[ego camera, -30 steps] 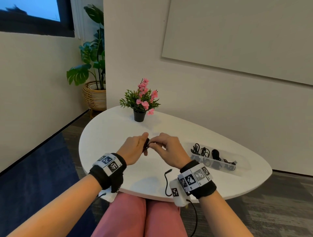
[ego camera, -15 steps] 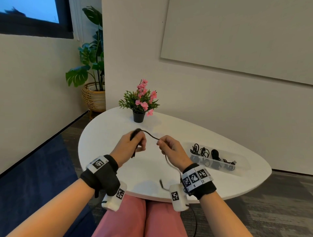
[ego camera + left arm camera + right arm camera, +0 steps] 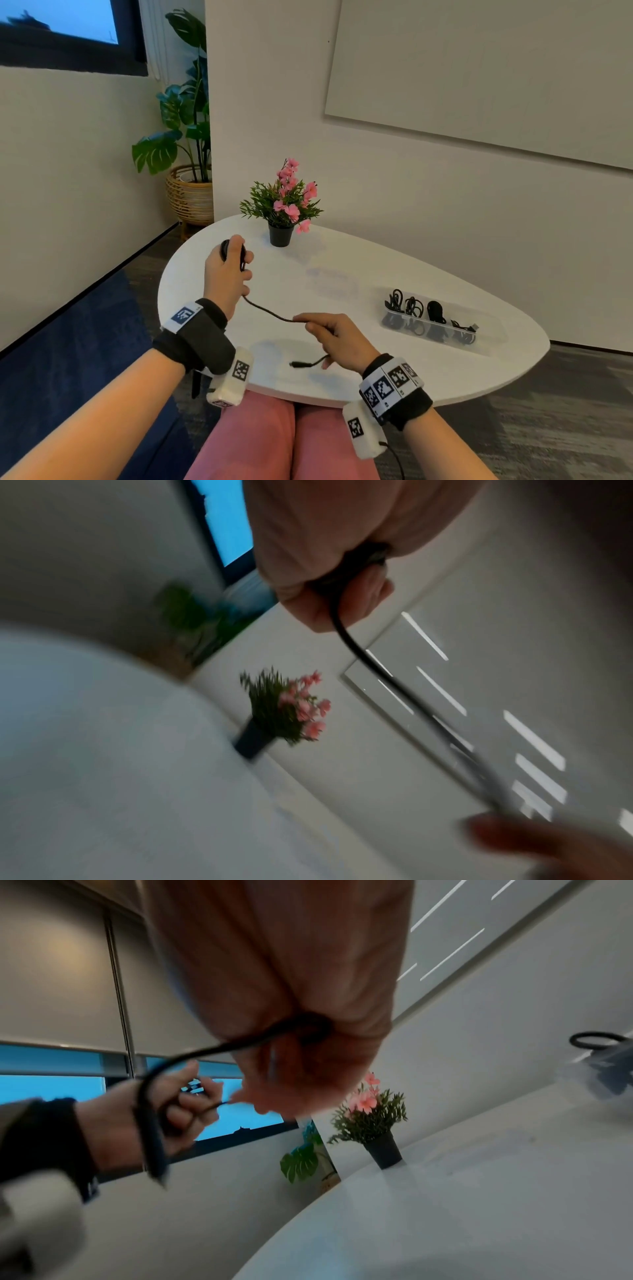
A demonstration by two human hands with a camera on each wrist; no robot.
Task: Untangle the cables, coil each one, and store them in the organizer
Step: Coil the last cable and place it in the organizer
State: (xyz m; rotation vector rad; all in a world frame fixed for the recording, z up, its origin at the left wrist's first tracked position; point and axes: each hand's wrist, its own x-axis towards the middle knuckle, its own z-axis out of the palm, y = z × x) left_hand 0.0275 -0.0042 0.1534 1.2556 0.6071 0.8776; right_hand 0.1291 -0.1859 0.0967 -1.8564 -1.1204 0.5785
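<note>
A black cable [image 3: 270, 312] runs between my two hands above the white table [image 3: 212, 301]. My left hand [image 3: 228, 267] is raised at the left and grips the coiled part of it [image 3: 346, 569]. Lower and to the right, my right hand [image 3: 329, 334] pinches the cable [image 3: 219, 1047], and its free plug end [image 3: 298, 364] hangs out below the palm. A clear organizer [image 3: 432, 329] on the right of the table holds several coiled black cables in its compartments.
A small potted plant with pink flowers [image 3: 283, 205] stands at the table's far side. A large plant in a wicker basket [image 3: 189, 192] sits on the floor by the wall. My knees in pink trousers [image 3: 284, 442] are under the table's near edge.
My hands were together at the table's middle. The left hand has moved up and left with the coil, the right has slid back along the cable, and a length of cable now stretches between them.
</note>
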